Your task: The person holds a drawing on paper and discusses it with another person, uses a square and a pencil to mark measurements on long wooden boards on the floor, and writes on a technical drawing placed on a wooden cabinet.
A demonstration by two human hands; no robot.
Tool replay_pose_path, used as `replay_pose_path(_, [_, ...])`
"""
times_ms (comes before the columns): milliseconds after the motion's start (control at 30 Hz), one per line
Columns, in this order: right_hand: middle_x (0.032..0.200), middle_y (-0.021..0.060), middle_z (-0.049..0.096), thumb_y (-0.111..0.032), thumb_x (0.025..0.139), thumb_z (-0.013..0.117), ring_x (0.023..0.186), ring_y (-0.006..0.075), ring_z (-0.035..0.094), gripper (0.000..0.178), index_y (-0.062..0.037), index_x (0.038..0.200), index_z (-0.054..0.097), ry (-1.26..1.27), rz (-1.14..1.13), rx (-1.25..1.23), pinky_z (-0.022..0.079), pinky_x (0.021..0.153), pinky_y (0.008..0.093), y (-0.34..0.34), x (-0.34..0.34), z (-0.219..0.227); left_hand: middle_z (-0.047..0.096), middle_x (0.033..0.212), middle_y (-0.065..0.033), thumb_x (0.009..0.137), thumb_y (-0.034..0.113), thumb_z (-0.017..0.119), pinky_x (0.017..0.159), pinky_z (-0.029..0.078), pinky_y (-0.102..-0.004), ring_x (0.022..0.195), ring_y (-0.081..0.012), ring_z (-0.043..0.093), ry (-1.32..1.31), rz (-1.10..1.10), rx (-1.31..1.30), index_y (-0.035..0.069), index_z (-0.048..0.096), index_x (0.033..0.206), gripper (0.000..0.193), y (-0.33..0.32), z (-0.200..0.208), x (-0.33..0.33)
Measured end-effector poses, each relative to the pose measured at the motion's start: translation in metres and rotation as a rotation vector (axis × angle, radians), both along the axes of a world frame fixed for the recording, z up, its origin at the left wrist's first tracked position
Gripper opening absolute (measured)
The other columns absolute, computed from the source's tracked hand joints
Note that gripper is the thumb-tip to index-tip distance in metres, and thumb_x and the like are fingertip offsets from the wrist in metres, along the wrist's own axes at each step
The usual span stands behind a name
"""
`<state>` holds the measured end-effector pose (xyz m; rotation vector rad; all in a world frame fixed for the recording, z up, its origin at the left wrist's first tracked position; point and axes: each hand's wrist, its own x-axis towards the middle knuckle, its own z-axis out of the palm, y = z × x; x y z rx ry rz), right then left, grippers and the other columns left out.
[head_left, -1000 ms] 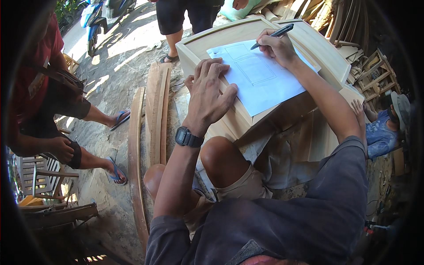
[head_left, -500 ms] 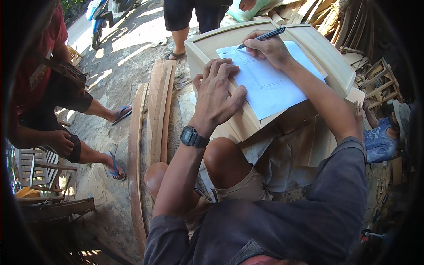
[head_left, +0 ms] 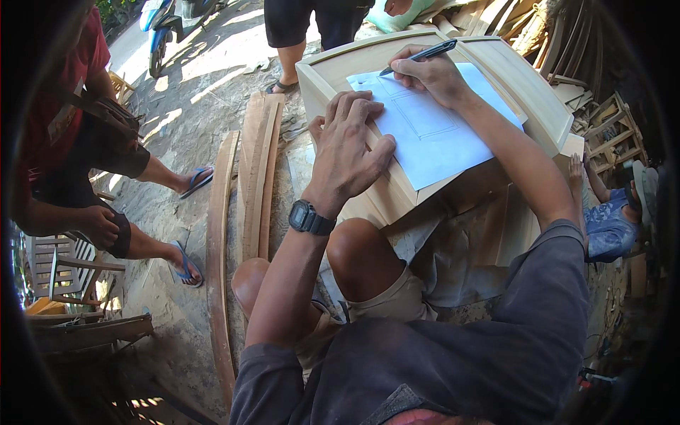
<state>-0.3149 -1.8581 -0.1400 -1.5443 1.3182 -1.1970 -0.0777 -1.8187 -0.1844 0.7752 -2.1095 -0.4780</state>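
Note:
A white sheet of paper [head_left: 453, 152] lies on a pale wooden panel [head_left: 340, 71] with raised edge strips. Drawn on it are thin lines forming a rectangle inside another. My right hand [head_left: 432, 76] is closed round a dark pen [head_left: 433, 52], its tip touching the paper near the top left corner of the drawing. My left hand [head_left: 348, 145] is spread flat, fingers at the paper's left edge and palm over the wood, steadying nothing else. A dark watch [head_left: 310, 217] is on my left wrist.
Long wooden boards [head_left: 255, 177] lie on the ground to the left. A person in a red shirt [head_left: 78, 134] is at far left, another stands beyond the panel, and one in blue [head_left: 610, 227] is at right. Wood scraps [head_left: 496, 21] pile up behind; a slatted chair [head_left: 64, 265] stands left.
Very little differs. The pen and my right hand have shifted slightly up and left on the paper. My left hand stays in place.

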Motion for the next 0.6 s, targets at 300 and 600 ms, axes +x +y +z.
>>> replay_pose_path(300, [0.077,0.0035,0.065,-0.019,0.087,0.069,0.06,0.005,0.052,0.021,-0.0008,0.097,0.068,0.019,0.0,0.001,0.038,0.051,0.0199,0.0017,0.0011,0.0027,0.055,0.129,-0.0118,0.075,0.038,0.058,0.101,0.029,-0.0499,0.127,-0.0272,0.045,-0.007,-0.007,0.005,0.005,0.062,0.115,0.052,-0.0001,0.0005,0.0006])
replay_pose_path(600, [0.075,0.0034,0.065,-0.019,0.088,0.068,0.058,0.0049,0.051,0.02,-0.0008,0.096,0.067,-0.004,0.005,0.003,0.037,0.05,0.0201,0.0004,-0.0013,0.0008,0.055,0.129,-0.0117,0.076,0.038,0.058,0.101,0.028,-0.0495,0.127,-0.0267,0.045,-0.015,-0.001,0.003,0.005,0.062,0.115,0.052,0.0007,0.0021,0.0014])
